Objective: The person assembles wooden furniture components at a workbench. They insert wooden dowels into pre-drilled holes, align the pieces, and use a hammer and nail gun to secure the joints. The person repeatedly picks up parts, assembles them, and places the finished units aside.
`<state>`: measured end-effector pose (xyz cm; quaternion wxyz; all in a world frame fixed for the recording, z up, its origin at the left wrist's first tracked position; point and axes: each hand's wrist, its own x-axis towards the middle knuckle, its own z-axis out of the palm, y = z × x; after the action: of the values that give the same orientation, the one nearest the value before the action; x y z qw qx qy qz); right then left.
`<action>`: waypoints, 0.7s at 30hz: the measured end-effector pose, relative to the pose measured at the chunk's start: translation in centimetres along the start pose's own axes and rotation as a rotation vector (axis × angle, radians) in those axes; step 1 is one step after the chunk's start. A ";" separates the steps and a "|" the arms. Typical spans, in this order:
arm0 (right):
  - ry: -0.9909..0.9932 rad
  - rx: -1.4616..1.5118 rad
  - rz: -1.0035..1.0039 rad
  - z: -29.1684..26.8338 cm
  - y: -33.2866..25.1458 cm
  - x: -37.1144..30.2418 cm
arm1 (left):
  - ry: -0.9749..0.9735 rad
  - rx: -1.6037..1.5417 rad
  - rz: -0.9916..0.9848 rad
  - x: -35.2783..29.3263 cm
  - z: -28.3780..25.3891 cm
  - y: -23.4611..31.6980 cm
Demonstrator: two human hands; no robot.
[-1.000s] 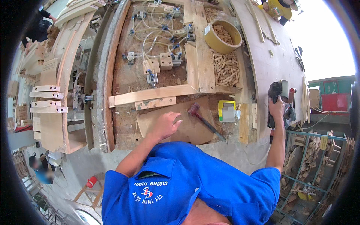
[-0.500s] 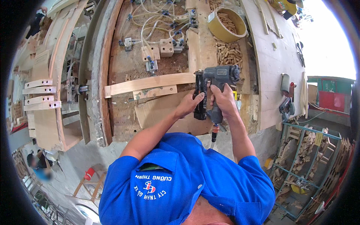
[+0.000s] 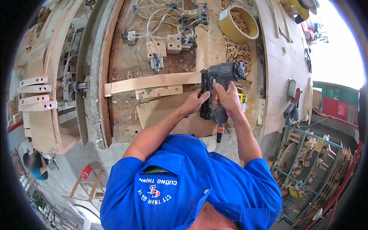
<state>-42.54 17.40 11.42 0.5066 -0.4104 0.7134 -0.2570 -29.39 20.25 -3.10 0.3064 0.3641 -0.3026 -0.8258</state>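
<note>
A black pneumatic nail gun (image 3: 222,71) is in both my hands, its nose at the right end of a curved wooden slat (image 3: 153,81). My right hand (image 3: 229,99) is wrapped around the handle. With its thumb pressed on the magazine, my left hand (image 3: 194,104) grips the gun from the other side. An air hose fitting (image 3: 220,132) hangs from the handle's bottom. The slat lies across the workbench (image 3: 124,67), against a shorter wooden block (image 3: 159,92) with holes. Whether the nose touches the slat, I cannot tell.
Behind the slat sit a pneumatic cylinder (image 3: 156,65) and tangled clear air tubes (image 3: 157,19). A yellow tub (image 3: 231,30) of wooden dowels stands far right, beside loose dowels (image 3: 238,53). Drilled wooden pieces (image 3: 36,89) rest at left. A teal rack (image 3: 303,180) holds wood offcuts.
The whole view has shifted slightly. My hands keep the same hold on the nail gun, which stays at the slat's right end.
</note>
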 end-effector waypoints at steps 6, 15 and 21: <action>-0.038 -0.022 0.000 -0.2 0.0 -0.3 | 0.006 -0.030 0.119 -0.3 0.0 -1.0; 0.314 -0.353 -0.196 -9.2 -3.0 -3.8 | 0.275 0.454 0.283 -3.1 -3.0 3.8; 0.978 -1.420 -0.563 -27.8 4.0 -0.8 | 0.958 0.745 0.507 -3.9 -16.8 12.2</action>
<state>-69.66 18.85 18.52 -0.3067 -0.6304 0.7129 -0.0165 -10.54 10.74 -1.96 0.4459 0.6907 -0.4747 -0.3144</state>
